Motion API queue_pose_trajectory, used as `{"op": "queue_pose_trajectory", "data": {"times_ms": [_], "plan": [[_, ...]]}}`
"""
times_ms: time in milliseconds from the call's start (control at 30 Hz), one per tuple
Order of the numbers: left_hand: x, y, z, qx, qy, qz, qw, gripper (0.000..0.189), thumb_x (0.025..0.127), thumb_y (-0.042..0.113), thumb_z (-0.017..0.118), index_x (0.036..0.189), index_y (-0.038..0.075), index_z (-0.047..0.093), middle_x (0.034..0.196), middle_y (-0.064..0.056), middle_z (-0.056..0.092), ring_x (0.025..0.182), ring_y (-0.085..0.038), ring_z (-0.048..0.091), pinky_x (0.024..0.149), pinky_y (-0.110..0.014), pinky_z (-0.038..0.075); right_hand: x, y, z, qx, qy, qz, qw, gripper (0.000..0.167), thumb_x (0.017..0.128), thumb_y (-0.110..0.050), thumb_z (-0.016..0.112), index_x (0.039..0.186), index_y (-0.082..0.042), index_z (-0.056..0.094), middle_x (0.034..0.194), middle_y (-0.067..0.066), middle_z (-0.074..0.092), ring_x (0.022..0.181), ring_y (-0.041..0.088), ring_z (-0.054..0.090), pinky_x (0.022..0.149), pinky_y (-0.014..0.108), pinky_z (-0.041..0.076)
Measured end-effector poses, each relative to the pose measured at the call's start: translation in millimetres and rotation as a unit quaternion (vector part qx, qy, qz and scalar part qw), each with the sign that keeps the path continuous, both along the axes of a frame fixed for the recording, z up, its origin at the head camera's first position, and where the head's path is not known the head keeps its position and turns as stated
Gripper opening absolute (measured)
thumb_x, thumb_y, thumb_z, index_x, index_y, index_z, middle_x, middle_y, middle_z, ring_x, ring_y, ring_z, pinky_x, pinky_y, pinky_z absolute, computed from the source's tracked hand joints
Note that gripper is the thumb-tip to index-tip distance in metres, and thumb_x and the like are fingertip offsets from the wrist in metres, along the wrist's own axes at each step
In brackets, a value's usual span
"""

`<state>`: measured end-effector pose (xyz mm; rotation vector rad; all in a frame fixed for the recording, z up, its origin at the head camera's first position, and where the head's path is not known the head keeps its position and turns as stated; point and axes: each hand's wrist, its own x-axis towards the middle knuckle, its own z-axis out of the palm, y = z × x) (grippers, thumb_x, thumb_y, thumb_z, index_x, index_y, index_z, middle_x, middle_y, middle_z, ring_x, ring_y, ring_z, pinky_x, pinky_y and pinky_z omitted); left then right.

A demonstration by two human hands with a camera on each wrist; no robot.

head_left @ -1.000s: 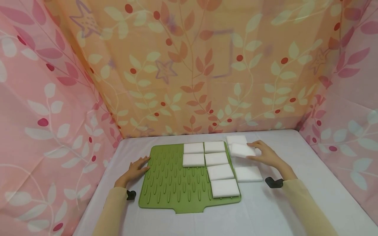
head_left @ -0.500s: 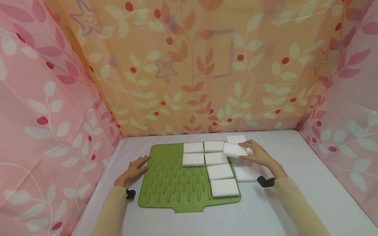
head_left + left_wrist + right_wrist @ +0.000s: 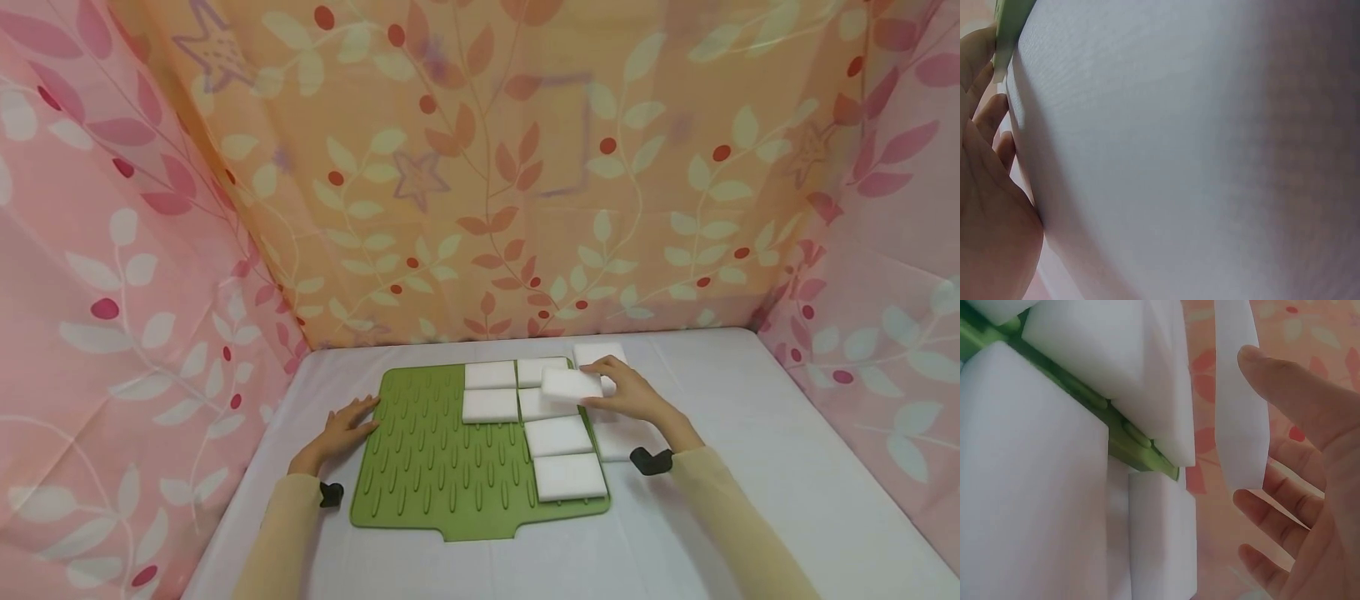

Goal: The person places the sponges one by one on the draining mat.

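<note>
A green ridged mat (image 3: 416, 450) lies on the white-covered table. Several flat white sponges sit on its right part, such as the near-corner sponge (image 3: 570, 478) and the back-row sponge (image 3: 490, 375). Between thumb and fingers my right hand (image 3: 633, 393) pinches another white sponge (image 3: 568, 385), raised over the back right of the mat. In the right wrist view this held sponge (image 3: 1242, 412) is edge-on, apart from those below. My left hand (image 3: 343, 433) lies at the mat's left edge, fingertips touching it. The left wrist view has the left fingers (image 3: 977, 56) against the green edge (image 3: 1010, 28).
To the right of the mat, more white sponges lie on the table: one sponge (image 3: 600, 355) at the back and one (image 3: 615, 446) partly behind the right wrist. Flower-patterned curtains (image 3: 487, 208) close off the back and both sides. The mat's left part shows bare ridges.
My right hand has carried the pinched sponge leftward, from beside the mat's right edge to over the sponges on its back right. My left hand has stayed in place.
</note>
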<state>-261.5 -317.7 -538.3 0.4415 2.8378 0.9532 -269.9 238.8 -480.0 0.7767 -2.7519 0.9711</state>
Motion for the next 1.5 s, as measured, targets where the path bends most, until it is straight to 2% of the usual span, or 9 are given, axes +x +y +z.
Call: {"op": "queue_pose_trajectory", "data": {"times_ms": [433, 667, 900, 1200, 1500], "plan": [[1.2, 1.0, 2.0, -0.001, -0.004, 0.002, 1.0000, 0.059, 0.093, 0.035, 0.054, 0.143, 0.011, 0.036, 0.149, -0.018, 0.028, 0.138, -0.044, 0.015, 0.100, -0.070, -0.007, 3.3, -29.1, 0.8, 0.016, 0.001, 0.017, 0.9997, 0.065, 0.075, -0.046, 0.073, 0.127, -0.011, 0.057, 0.116, 0.007, 0.054, 0.109, 0.029, 0.052, 0.086, 0.049, 0.044], [1.2, 1.9, 0.5, -0.003, -0.004, 0.003, 1.0000, 0.058, 0.093, 0.036, 0.054, 0.143, 0.011, 0.036, 0.149, -0.019, 0.028, 0.137, -0.045, 0.015, 0.100, -0.070, -0.006, 7.2, -46.3, -2.5, 0.046, -0.015, 0.018, 0.9987, 0.069, 0.074, -0.055, 0.070, 0.128, -0.015, 0.057, 0.117, 0.003, 0.054, 0.107, 0.024, 0.052, 0.085, 0.044, 0.045], [-0.5, 0.2, 0.1, -0.004, -0.006, 0.002, 1.0000, 0.059, 0.093, 0.035, 0.054, 0.144, 0.012, 0.035, 0.149, -0.018, 0.027, 0.137, -0.045, 0.015, 0.100, -0.070, -0.006, 9.7, -66.2, -4.0, 0.068, 0.014, 0.047, 0.9965, 0.068, 0.075, -0.056, 0.068, 0.127, -0.014, 0.058, 0.113, 0.001, 0.055, 0.104, 0.020, 0.053, 0.086, 0.041, 0.045], [-0.4, 0.9, 2.5, 0.001, -0.011, 0.002, 0.9999, 0.058, 0.093, 0.034, 0.054, 0.143, 0.011, 0.035, 0.149, -0.018, 0.026, 0.138, -0.044, 0.014, 0.100, -0.070, -0.007, 19.0, -95.5, 4.3, 0.102, 0.030, 0.095, 0.9898, 0.064, 0.079, -0.052, 0.066, 0.128, -0.012, 0.057, 0.113, 0.002, 0.056, 0.101, 0.018, 0.055, 0.084, 0.038, 0.047], [-1.1, 0.3, 0.6, -0.008, -0.013, 0.005, 0.9999, 0.058, 0.094, 0.035, 0.053, 0.144, 0.012, 0.035, 0.150, -0.017, 0.026, 0.138, -0.043, 0.014, 0.101, -0.070, -0.007, 28.2, -116.7, 3.7, 0.098, 0.024, 0.119, 0.9877, 0.064, 0.078, -0.049, 0.068, 0.125, -0.007, 0.058, 0.111, 0.006, 0.055, 0.095, 0.017, 0.053, 0.082, 0.037, 0.044]]}}
